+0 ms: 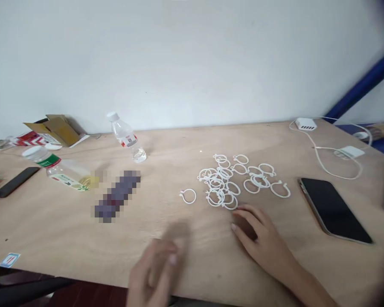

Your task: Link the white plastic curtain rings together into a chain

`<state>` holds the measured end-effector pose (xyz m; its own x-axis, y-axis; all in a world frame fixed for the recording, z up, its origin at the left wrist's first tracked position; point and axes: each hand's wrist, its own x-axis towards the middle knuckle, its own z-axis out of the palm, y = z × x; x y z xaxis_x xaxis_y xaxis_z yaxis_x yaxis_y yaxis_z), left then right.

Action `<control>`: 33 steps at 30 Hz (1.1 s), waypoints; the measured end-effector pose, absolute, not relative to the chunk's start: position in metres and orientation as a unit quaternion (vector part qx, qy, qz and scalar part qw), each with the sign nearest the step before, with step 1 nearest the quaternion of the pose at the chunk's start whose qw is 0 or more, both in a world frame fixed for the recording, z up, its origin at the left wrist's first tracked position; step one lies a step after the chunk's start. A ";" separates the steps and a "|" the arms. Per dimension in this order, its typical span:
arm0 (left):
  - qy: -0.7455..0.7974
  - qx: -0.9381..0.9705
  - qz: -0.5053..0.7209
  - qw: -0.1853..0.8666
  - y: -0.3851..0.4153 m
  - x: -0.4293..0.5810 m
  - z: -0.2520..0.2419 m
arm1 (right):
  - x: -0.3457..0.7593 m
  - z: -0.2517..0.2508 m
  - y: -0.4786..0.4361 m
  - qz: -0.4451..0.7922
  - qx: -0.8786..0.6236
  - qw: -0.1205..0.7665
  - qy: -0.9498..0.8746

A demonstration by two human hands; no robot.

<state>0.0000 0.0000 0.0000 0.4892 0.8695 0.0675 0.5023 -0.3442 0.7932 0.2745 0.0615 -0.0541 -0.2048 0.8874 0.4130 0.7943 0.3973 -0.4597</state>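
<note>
A loose pile of white plastic rings (216, 184), each with a small clasp-like end, lies on the wooden table (115, 251). One single white ring (189, 196) rests apart, left of the pile. My right hand (262, 238) reaches in from the lower right; its fingertips are at the near edge of the pile, beside or touching the lowest ring, with thumb and forefinger apart. Nearer the front edge hovers my left hand (153, 270), slightly blurred, its fingers loosely curved and nothing visible in them.
On the right are a black phone (336, 211), a white charger (305, 124) and a looped white cable (320, 160). Leftward stand a clear bottle (126, 136), a tilted green-labelled bottle (56, 166), an open cardboard box (59, 130) and a pixelated item (117, 196). A wall rises behind.
</note>
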 end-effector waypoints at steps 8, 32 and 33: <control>0.662 0.674 0.268 0.186 0.040 -0.001 -0.016 | 0.261 -0.049 0.116 0.140 -0.561 0.340 -0.742; 0.501 0.840 0.195 0.069 0.172 0.024 -0.041 | 0.223 -0.054 0.155 -0.001 -0.550 0.374 -0.747; 0.497 0.841 0.202 0.077 0.172 0.024 -0.042 | 0.222 -0.055 0.154 0.007 -0.537 0.385 -0.751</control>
